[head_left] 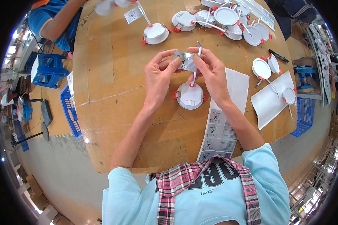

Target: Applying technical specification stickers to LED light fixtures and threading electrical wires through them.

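Note:
Between both hands is a small silver printed label (184,62), pinched at its left side by the thumb and fingers of my left hand (162,73). My right hand (211,71) pinches the label's right side, against a white cable (200,50) with bare coloured wire ends sticking up. That cable runs down to a round white downlight (190,96) with red spring clips, lying on the table just below my hands. Under my right forearm lies a long strip of label backing (222,127), with several silver labels on its near part and a bare white far part.
Several white downlights (226,17) are heaped at the far right; one with a tagged cable (156,33) stands far left of them. At right are more downlights (261,68), a white sheet (274,99) and a black marker (278,56). Another person's arm (64,20) reaches in far left.

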### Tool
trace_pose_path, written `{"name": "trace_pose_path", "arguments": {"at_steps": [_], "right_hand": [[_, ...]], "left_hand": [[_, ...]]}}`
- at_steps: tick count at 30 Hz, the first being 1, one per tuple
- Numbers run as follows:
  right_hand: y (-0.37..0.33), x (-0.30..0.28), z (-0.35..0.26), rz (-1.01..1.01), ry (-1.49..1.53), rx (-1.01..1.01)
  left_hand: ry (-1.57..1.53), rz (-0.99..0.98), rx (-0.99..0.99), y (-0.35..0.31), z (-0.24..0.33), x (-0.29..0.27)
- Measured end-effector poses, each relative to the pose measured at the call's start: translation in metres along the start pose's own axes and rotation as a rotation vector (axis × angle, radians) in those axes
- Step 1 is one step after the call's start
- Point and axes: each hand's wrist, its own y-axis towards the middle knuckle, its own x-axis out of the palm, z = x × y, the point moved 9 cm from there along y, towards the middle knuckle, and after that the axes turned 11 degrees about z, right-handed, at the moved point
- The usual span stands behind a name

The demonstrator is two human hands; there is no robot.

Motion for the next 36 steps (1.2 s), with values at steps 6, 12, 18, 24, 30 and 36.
{"name": "trace_pose_path", "arguments": {"at_steps": [6,12,18,24,30,36], "right_hand": [[0.001,-0.001,0.005,-0.005,-0.047,0.083],[0.006,-0.009,0.005,0.035,-0.096,0.085],[0.004,-0.011,-0.001,0.082,-0.128,0.000],[0.003,-0.014,-0.003,0.104,-0.128,-0.046],[0.005,-0.016,0.002,0.074,-0.100,0.033],[0.003,-0.018,0.002,0.116,-0.045,0.055]], "left_hand": [[-0.039,-0.007,-0.043,0.002,-0.005,-0.002],[-0.016,0.037,0.005,0.004,-0.004,-0.006],[-0.115,0.088,-0.099,0.004,-0.017,-0.009],[-0.162,0.092,-0.155,0.001,-0.019,-0.008],[-0.071,0.116,-0.040,-0.001,-0.010,-0.010],[-0.074,0.102,-0.032,-0.001,-0.010,-0.008]]}}
